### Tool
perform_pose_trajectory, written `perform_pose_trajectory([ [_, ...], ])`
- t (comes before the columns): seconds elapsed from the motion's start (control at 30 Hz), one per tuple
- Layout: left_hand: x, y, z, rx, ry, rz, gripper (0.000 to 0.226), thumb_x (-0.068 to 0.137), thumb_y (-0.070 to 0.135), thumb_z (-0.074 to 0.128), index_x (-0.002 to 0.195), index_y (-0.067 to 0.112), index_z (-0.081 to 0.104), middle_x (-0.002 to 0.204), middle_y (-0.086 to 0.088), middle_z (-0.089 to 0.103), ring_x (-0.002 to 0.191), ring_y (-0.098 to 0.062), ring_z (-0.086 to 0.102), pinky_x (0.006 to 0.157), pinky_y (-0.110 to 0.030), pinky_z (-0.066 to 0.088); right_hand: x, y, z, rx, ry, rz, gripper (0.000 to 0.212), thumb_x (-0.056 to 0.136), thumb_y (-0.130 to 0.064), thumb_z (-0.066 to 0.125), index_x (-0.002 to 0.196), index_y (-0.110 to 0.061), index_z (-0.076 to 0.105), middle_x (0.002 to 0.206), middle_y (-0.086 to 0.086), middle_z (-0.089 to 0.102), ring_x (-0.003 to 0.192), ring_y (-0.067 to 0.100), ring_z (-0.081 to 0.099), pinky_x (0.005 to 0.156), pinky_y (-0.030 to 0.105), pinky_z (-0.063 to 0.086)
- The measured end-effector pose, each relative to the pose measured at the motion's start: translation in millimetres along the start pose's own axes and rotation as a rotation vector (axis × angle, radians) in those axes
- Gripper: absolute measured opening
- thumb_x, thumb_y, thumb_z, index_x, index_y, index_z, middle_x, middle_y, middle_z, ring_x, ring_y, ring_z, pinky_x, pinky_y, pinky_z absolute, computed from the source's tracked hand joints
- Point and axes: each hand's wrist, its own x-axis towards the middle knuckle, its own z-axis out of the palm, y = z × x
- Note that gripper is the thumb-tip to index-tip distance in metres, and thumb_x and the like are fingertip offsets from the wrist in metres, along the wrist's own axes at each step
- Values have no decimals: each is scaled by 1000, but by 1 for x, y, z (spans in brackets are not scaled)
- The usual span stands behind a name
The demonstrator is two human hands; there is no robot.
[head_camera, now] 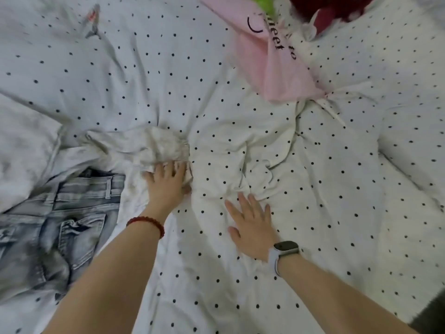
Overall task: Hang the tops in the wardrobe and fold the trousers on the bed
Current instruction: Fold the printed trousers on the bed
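A white cover with black dots (325, 213) spreads over the bed. My left hand (167, 183), with a red bead bracelet on the wrist, rests with spread fingers on a crumpled whitish garment (159, 147) at the middle. My right hand (251, 225), with a watch on the wrist, lies flat on the dotted cover beside it. Faded blue jeans (67, 225) lie bunched at the left, waistband toward the middle. A pink top with dark lettering (272, 63) lies at the top, partly tucked under a fold of the cover.
A dark red garment (332, 10) and something bright green (262, 3) sit at the top edge behind the pink top. A plain white sheet or garment (21, 150) bunches at the left above the jeans. A dark patch (431, 314) shows at the bottom right corner.
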Motion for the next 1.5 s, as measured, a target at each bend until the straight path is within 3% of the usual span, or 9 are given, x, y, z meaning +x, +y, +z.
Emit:
perform_pose_trajectory([
  [0.13,9,-10,0,-314,110,-124,28,98,21,41,116,9,58,110,-15,63,99,-35,56,80,-39,41,12,17,23,-62,-78,-29,83,64,-56,-18,145,-36,-15,155,-1,-20,142,26,-20,110,57,-10],
  [0.27,-27,-10,-28,-822,143,-214,23,98,18,42,82,5,52,70,-6,52,69,-25,48,55,-30,31,11,10,17,-41,-124,15,67,82,-53,-8,146,-35,-14,155,0,-20,142,26,-18,112,56,-6],
  [0.63,-177,-19,-180,-1158,289,-70,24,89,27,41,80,12,59,65,-6,49,58,-7,40,54,-15,32,-28,-92,-94,461,99,-310,104,81,-41,66,142,-37,-19,155,-5,-20,143,17,-14,118,41,3],
  [0.73,-204,-17,-226,-1212,384,-67,26,97,11,45,76,20,56,59,10,55,56,0,47,55,-10,38,-43,-119,-116,529,8,-345,99,72,-49,70,147,-35,9,155,-1,15,142,22,18,113,46,24],
  [0.83,-243,-16,-275,-1242,493,-61,24,98,8,43,78,-2,54,64,-9,51,61,-15,47,58,-25,39,-87,-150,-132,625,-40,-358,67,80,-41,63,139,-30,32,133,-2,51,118,20,52,96,32,43],
  [0.97,-286,-15,-323,-1286,635,-43,24,98,11,44,81,-3,53,71,-16,50,65,-18,44,59,-26,38,-142,-157,-151,716,141,-210,14,96,-20,38,96,-23,51,81,4,58,68,23,53,67,37,47],
  [1.07,-334,-15,-358,-1363,727,-18,30,97,20,46,89,-8,53,79,-17,55,74,-21,49,69,-35,41,-196,-140,-191,615,312,-164,24,95,-24,41,71,-27,43,70,-1,50,68,23,52,65,32,41],
  [1.37,-451,43,-440,-1445,795,87,27,99,20,43,82,5,59,77,-6,56,72,-17,51,64,-22,44,-375,-103,-314,934,759,-169,21,95,-16,40,90,-13,60,86,5,60,84,25,58,78,38,52],
  [1.5,-475,79,-520,-1572,846,220,25,99,24,43,81,17,58,86,-4,63,87,-22,61,81,-38,50,-449,-103,-387,1176,999,-282,16,94,-16,44,81,-16,54,79,4,54,77,26,56,79,49,52],
])
